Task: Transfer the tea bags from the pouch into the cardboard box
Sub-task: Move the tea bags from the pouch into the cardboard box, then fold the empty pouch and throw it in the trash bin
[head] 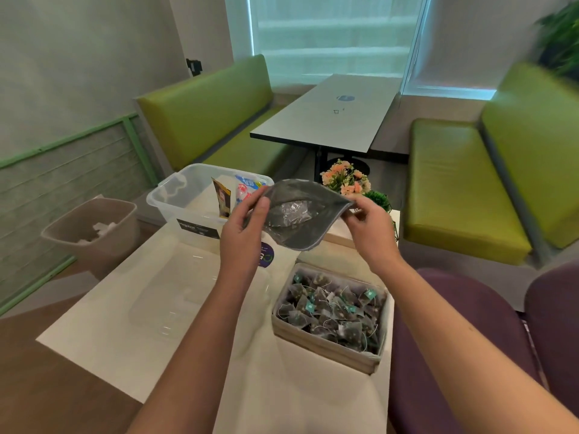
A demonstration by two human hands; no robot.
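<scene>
In a booth-style room: green benches (203, 120) both sides, grey table (326, 117) by the window (329, 36), purple chair (470, 339) at right. Nearer, white table (119, 349) carrying clear tub (188, 195), flat lid (175, 296), flowers (346, 178). Beige bin (91, 233) on floor, left. Cardboard box (332, 317) full of tea bags (326, 305). Grey pouch (300, 214) held above table, mouth spread open, one bag visible inside. Left hand (244, 227) and right hand (369, 223) each pinching a pouch edge.

A clear plastic tub (175, 195) holding packets is placed at the far end of the white table (103, 333), with its clear lid (185, 296) laid flat nearer the camera. A beige bin (94, 233) containing white scraps is seen at left. Artificial flowers (346, 177) are set behind; green benches (463, 186) are noted beyond.
</scene>
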